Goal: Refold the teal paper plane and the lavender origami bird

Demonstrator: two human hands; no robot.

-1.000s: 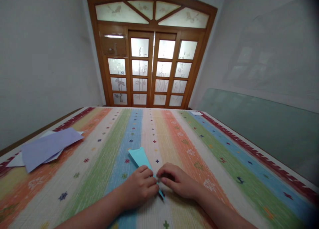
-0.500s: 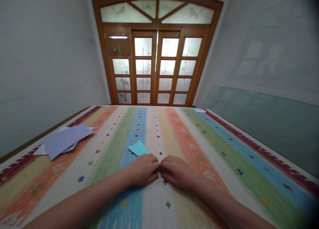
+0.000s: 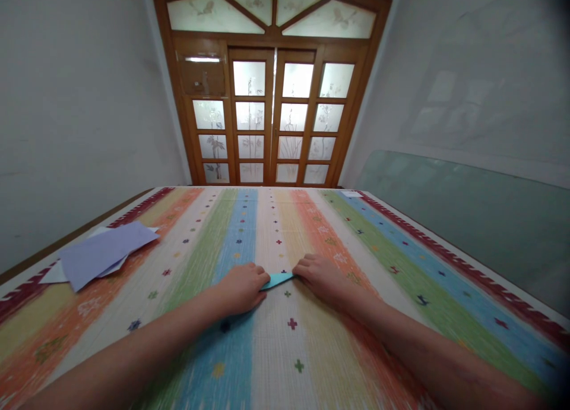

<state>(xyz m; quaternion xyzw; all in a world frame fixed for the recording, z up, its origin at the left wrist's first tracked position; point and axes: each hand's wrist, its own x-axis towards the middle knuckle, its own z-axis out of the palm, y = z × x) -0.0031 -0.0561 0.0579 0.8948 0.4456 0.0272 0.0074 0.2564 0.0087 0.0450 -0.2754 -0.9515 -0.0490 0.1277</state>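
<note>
Far on my left I see a pile of purple papers (image 3: 101, 254) lying flat on the striped cloth (image 3: 356, 243). Next comes my left hand (image 3: 241, 286). It lies palm down with the fingers curled, and it presses on one end of a small blue paper (image 3: 276, 279). The blue paper is folded thin and sits flat on the cloth, right between my two hands. My right hand (image 3: 323, 277) presses its fingertips on the other end. Neither hand lifts the paper; both just hold it down. Behind the table I see a brown wooden door (image 3: 271, 89) with glass panes.
</note>
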